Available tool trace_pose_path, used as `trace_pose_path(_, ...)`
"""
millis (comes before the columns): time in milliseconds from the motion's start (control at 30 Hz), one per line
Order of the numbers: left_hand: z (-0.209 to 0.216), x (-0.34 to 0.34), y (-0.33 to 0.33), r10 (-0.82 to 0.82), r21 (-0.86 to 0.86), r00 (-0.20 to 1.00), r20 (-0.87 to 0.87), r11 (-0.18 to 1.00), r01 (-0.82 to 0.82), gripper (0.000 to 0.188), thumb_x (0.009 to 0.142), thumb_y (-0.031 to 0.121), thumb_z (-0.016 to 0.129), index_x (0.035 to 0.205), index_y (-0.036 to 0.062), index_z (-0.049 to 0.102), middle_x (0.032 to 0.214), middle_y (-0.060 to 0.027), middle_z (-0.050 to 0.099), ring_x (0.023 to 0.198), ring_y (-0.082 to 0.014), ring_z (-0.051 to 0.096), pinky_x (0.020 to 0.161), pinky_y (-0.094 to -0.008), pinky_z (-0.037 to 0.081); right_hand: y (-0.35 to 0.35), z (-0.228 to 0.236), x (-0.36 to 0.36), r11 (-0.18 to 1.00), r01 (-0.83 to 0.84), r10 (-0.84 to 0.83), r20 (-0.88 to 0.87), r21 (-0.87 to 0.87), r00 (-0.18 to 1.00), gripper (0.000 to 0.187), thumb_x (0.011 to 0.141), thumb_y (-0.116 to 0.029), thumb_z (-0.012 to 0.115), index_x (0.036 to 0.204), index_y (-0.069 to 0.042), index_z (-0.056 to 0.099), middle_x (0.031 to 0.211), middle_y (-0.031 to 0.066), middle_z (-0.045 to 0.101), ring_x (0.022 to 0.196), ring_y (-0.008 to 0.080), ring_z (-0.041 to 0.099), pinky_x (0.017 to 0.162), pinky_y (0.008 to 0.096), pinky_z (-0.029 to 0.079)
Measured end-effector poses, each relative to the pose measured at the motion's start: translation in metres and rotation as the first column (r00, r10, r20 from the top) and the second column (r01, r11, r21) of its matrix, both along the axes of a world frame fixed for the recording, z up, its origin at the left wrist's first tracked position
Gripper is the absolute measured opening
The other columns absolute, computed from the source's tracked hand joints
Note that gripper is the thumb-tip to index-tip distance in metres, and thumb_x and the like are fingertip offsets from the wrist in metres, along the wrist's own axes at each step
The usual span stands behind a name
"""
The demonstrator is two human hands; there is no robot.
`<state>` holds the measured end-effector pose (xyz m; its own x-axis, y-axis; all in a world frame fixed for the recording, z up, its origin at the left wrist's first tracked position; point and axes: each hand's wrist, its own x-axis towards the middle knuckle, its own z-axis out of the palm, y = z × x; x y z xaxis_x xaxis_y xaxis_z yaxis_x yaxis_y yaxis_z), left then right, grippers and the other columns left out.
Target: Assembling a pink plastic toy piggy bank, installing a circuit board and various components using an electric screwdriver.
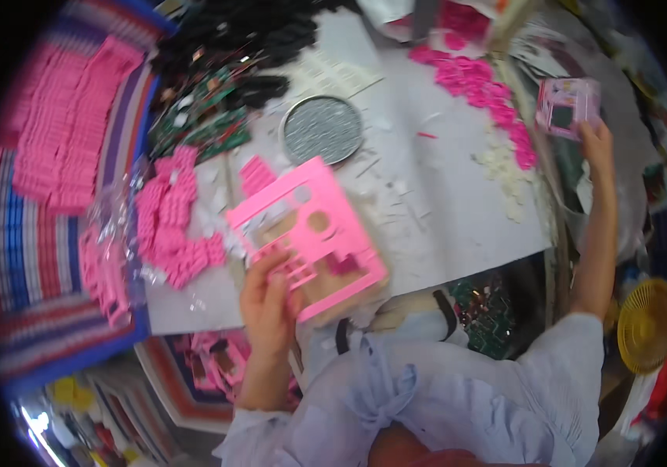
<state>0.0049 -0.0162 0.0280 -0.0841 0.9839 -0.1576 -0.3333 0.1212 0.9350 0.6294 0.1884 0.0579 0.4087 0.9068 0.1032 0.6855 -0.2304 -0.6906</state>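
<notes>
In my left hand [268,305] is a pink plastic casing panel [335,243] with round and square cutouts, gripped by its lower left side and tilted over the table's near edge. A small magenta piece [343,263] shows at one of its openings. My right arm reaches far out to the right. There my right hand [596,144] grips a small pink toy console [573,92] with a dark square window, held by its lower edge. Just beyond the panel stands a round tin [322,131] full of small silvery parts.
Pink button strips [168,222] lie left of the panel, with more stacked on striped sheeting [76,124]. Green circuit boards [209,117] and black parts [240,35] heap at the back left. Magenta pieces [477,86] and cream pieces [508,175] line the table's right side. A yellow basket [648,325] stands lower right.
</notes>
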Motion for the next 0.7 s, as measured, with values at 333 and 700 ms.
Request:
trace_pose_path(333,-0.009,0.035,0.005,0.026,0.011,0.952,0.304,0.999,-0.031,0.038,0.104,0.037,0.054,0.119,0.0024,0.056,0.127,-0.0156,0.061,0.116,-0.0266,0.060,0.100,-0.0414,0.048,-0.171,-0.001,-0.390,0.695,-0.671,0.521,-0.824,0.258,0.223,0.034,0.088,-0.012,0.075,0.117,0.001,0.065,0.103,0.0102,0.073,0.088,0.0146,0.070,0.075,0.0289,0.056)
trace_pose_path(700,0.003,-0.022,0.008,0.012,-0.014,0.999,0.049,1.000,-0.011,0.049,0.106,0.020,0.052,0.147,-0.0025,0.037,0.129,-0.0118,0.056,0.117,-0.0243,0.058,0.106,-0.0449,0.044,-0.131,-0.021,-0.415,0.509,-0.811,0.519,-0.854,0.289,0.021,0.056,0.095,-0.011,0.067,0.146,-0.001,0.046,0.118,0.0093,0.067,0.098,0.0112,0.062,0.083,0.0300,0.051)
